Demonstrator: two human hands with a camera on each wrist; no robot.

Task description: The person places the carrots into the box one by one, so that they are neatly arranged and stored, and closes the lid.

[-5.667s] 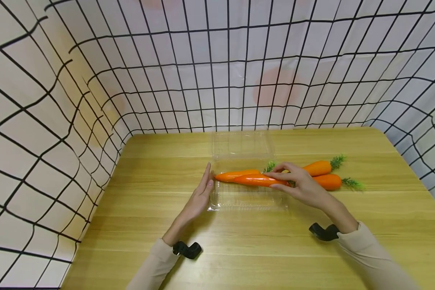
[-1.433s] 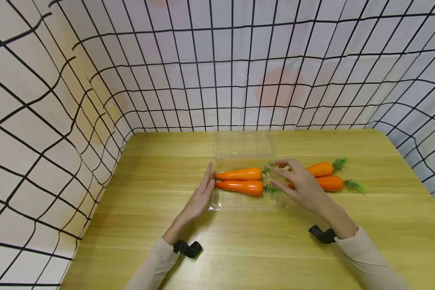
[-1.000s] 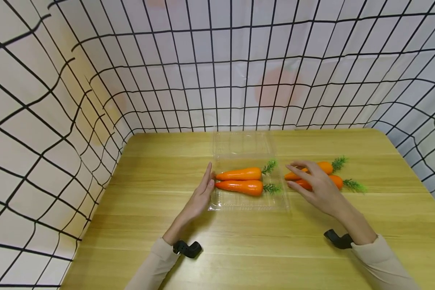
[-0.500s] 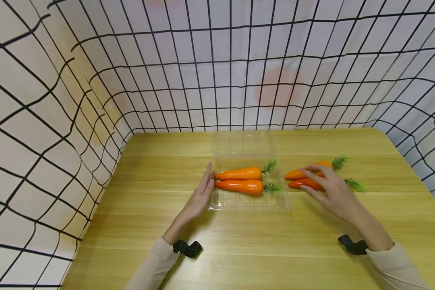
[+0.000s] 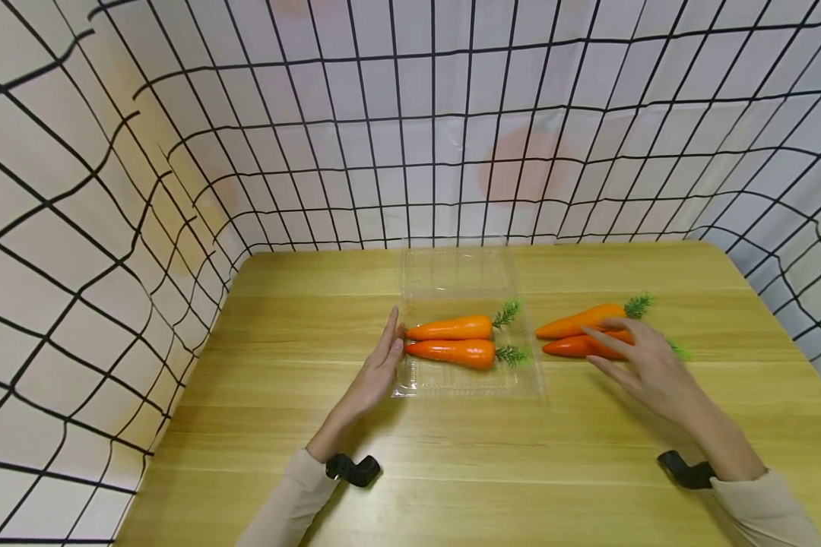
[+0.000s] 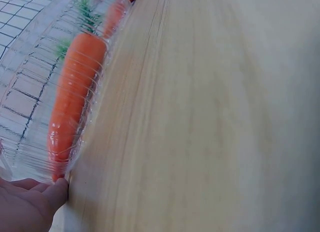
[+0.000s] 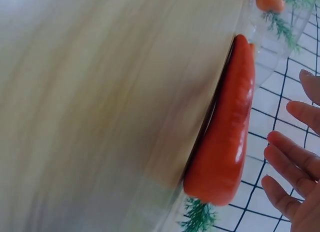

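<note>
A clear plastic clamshell box [image 5: 472,386] lies unfolded on the table, its lid [image 5: 458,271] toward the back. Two orange carrots with green tops, the rear one [image 5: 451,328] and the front one [image 5: 451,352], lie side by side in it. My left hand [image 5: 375,372] rests against the box's left end with straight fingers, by the carrot tips. Right of the box lie a lighter orange carrot [image 5: 575,322] and a redder carrot [image 5: 571,347]. My right hand [image 5: 660,374] hovers over the redder carrot's thick end, fingers spread and holding nothing; in the right wrist view that carrot [image 7: 225,127] is apart from the fingers.
The wooden table [image 5: 492,471] bears everything. A white cloth with a black grid [image 5: 438,137] stands behind it and along both sides. Each wrist wears a black camera mount, one on the left [image 5: 354,471] and one on the right [image 5: 686,469].
My right hand laid the front carrot into the box beside the rear one and let it go. It then moved right, over the redder carrot. My left hand has stayed at the box's end.
</note>
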